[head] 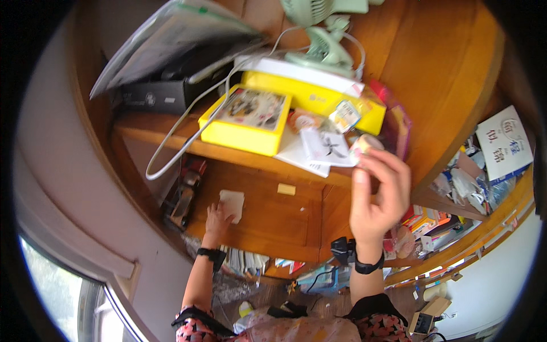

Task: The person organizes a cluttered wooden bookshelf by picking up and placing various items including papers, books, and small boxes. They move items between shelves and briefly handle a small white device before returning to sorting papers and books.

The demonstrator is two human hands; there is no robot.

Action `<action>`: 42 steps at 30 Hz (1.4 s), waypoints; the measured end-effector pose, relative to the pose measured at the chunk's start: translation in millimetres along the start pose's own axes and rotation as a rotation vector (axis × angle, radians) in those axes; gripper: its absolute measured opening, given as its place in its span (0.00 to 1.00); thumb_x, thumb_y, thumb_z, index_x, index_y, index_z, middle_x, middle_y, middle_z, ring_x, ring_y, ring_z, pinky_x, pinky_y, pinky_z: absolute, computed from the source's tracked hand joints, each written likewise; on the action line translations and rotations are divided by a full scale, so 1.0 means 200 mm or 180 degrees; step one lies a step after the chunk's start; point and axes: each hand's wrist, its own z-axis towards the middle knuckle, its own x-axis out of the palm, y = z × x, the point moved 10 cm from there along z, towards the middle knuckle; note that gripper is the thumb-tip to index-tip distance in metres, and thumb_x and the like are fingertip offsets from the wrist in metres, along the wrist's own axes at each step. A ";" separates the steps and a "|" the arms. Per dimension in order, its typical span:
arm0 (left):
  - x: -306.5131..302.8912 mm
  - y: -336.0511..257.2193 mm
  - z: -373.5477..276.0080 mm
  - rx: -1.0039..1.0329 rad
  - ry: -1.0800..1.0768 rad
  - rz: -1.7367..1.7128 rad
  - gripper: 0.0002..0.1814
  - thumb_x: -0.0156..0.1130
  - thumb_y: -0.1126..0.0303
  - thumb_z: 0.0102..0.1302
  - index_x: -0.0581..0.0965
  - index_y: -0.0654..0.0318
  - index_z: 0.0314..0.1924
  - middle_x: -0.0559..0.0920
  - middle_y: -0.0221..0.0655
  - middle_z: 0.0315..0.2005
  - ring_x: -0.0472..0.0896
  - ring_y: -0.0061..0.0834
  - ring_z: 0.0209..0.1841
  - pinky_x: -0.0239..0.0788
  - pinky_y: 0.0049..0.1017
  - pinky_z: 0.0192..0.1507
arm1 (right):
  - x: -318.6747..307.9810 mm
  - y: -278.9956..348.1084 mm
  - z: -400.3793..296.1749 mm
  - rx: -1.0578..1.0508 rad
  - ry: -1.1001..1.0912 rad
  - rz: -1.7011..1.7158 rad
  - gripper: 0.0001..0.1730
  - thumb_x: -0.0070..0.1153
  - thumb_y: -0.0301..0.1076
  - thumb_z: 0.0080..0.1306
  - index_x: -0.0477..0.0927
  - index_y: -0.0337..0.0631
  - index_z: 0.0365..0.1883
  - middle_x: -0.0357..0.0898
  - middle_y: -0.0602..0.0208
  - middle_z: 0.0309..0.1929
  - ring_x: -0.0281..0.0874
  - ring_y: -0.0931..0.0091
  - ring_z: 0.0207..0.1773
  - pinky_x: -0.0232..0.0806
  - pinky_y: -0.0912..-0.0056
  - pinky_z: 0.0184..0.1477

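My right hand (380, 192) is raised at the upper shelf's front edge. Its thumb and fingers pinch a small round item with a floral pattern (362, 145), perhaps a roll of tape. Just left of those fingertips lies a white card with a black brush character (327, 147), on top of white paper (301, 161). Lower down, my left hand (217, 220) rests over the left edge of a white sheet (233, 203) of paper or cloth on the wooden surface below. Whether its fingers grip the sheet is hidden.
On the upper shelf (166, 136) stand a yellow box (241, 143), a longer yellow box (314, 96), a green clip fan (320, 47) and a black box (154, 97). A white cable (173, 169) loops over the edge. A model vehicle (184, 196) sits lower left; a yellow slip (286, 189) lies nearby.
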 end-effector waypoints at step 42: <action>-0.03 0.12 -0.06 -0.0421 -0.0286 0.0224 0.25 0.74 0.64 0.52 0.77 0.74 0.45 0.83 0.54 0.40 0.82 0.53 0.45 0.75 0.40 0.46 | 1.66 -0.44 -1.97 0.2414 0.3185 0.0977 0.04 0.61 0.29 0.60 0.82 0.39 0.33 0.82 0.51 0.35 0.80 0.53 0.42 0.71 0.53 0.44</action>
